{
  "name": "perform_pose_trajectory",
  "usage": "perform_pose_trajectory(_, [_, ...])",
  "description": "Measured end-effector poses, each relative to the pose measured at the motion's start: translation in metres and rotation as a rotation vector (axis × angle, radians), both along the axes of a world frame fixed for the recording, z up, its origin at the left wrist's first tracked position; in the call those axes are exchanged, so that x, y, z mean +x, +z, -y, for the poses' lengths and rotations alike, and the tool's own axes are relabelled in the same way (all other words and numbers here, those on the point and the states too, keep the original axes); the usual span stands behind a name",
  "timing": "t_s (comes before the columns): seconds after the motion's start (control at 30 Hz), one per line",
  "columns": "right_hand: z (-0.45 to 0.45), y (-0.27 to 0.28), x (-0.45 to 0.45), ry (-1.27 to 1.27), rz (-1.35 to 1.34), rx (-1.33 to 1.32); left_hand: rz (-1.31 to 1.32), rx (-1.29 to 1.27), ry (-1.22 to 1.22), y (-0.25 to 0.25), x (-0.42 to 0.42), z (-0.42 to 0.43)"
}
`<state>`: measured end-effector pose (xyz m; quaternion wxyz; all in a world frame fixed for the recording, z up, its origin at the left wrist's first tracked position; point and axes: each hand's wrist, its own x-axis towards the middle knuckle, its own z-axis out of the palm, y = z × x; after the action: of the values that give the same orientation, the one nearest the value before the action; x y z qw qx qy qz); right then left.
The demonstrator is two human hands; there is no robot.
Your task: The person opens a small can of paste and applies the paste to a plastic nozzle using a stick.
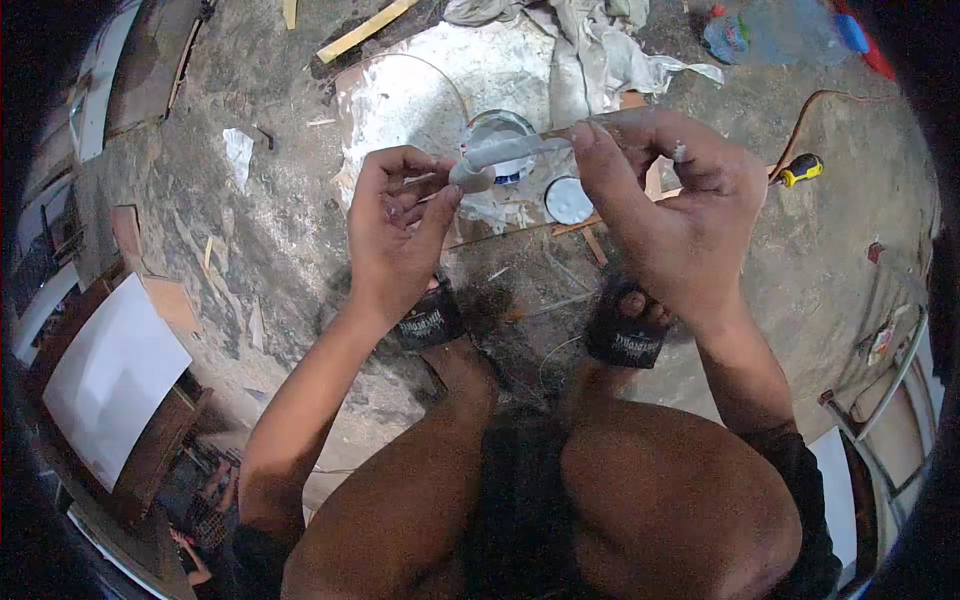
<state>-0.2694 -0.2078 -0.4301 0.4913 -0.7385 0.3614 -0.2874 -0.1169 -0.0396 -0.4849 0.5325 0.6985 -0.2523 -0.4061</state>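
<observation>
White-smeared and slim, a stick (pixel 512 149) spans the space between your hands, its long axis running nearly crosswise, slightly higher in view at the right. Your right hand (pixel 685 200) pinches one end between thumb and curled fingers; your left hand (pixel 405 225) grips a small pale piece (pixel 471 178) in its fingertips. The stick's far end meets or overlaps that piece, and the left hand is the nearer to that end; whether the two touch is hard to tell. Behind the stick, an open tub (pixel 503 113) on a white-stained board (pixel 400 115) holds pale matter, its depth unclear. Just beside the tub, toward your right foot, sits a small round dish (pixel 550 206), or perhaps a lid, also white inside.
</observation>
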Motion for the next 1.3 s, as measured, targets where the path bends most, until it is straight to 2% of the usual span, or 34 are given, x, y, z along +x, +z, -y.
perform_pose_trajectory(0.1, [0.004,0.01,-0.003,0.115,-0.019,-0.081,0.021,-0.004,0.013,0.004,-0.001,0.002])
perform_pose_trajectory(0.2, [0.007,0.012,-0.005,0.207,-0.021,-0.258,0.086,-0.125,0.011,-0.003,0.0,0.002])
perform_pose_trajectory(0.57, [0.006,0.015,-0.006,0.226,0.093,-0.447,0.094,-0.124,0.02,0.006,0.0,0.006])
perform_pose_trajectory(1.3, [0.006,0.022,-0.01,0.231,0.109,-0.476,0.103,-0.132,0.019,0.007,0.0,0.005])
